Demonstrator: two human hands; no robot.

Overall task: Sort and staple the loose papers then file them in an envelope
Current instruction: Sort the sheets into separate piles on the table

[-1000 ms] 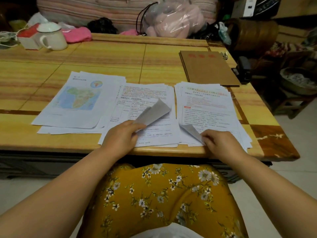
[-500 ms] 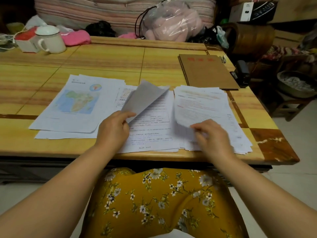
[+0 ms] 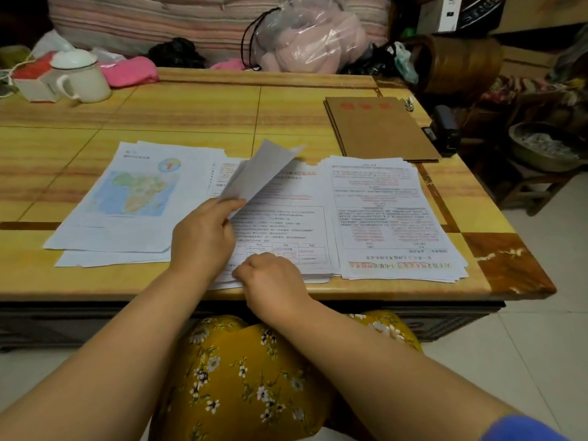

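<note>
Three piles of loose papers lie side by side along the near edge of the yellow tiled surface [image 3: 191, 106]. The left pile [image 3: 127, 198] has a coloured map on its top sheet. The middle pile [image 3: 280, 218] overlaps the left one at its edge, and the right pile [image 3: 391, 218] lies just beside it, its top sheet turned so the heading faces the near edge.

The left hand [image 3: 203, 237] rests on the middle pile and pinches a lifted sheet [image 3: 261, 170] between thumb and fingers — the sheet curls up and away, its blank grey underside showing. The right hand [image 3: 270, 278] sits at the near edge of the same pile, just beside the left hand; its fingers are curled down onto the paper edges, but whether that grip actually nips a sheet cannot be told.

A brown envelope [image 3: 378, 128] lies flat at the far right of the surface, well apart from both hands, with red print along its far end. A black stapler [image 3: 444, 128] stands just beside the envelope at the right edge.

At the far left corner stands a white lidded mug [image 3: 81, 78] beside a small box [image 3: 31, 81] — a pink cloth [image 3: 130, 71] lies next to them.
</note>
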